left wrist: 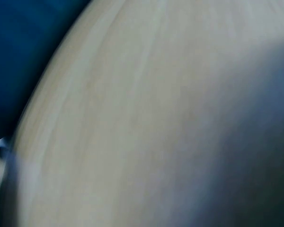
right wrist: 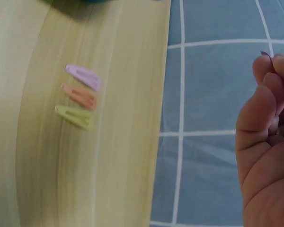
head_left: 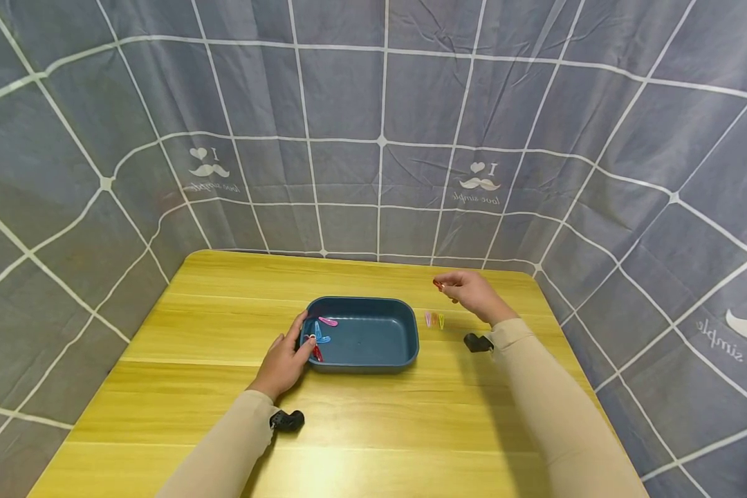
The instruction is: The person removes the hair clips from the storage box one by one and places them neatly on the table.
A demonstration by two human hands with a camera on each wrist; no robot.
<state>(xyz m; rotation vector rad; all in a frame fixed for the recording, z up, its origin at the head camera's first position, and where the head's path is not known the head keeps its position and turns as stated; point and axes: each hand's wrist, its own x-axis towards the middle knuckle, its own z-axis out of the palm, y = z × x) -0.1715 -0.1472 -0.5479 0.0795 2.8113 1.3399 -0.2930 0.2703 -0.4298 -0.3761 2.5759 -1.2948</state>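
My left hand (head_left: 283, 363) grips the left wall of a dark blue plastic basin (head_left: 373, 365), thumb over the rim and fingers outside. Inside, at that end, lie a pink snap hair clip (head_left: 328, 321), blue clips (head_left: 321, 339) and a red clip (head_left: 317, 353), partly behind the thumb. Up and to the right of the basin, my right hand (head_left: 473, 294) pinches a red hair clip (head_left: 438, 284) above the table. In the right wrist view only a small tip of it shows. Below that hand lie a lilac clip (right wrist: 84, 77), an orange clip (right wrist: 79, 96) and a yellow clip (right wrist: 74, 117), side by side.
The wooden table (head_left: 373, 429) reaches back to a grey-blue checked curtain (head_left: 348, 173) that hangs around its back and sides. A black wrist device (head_left: 288, 420) sticks out by the left sleeve, another black device (head_left: 476, 342) by the right one. The left wrist view is blurred.
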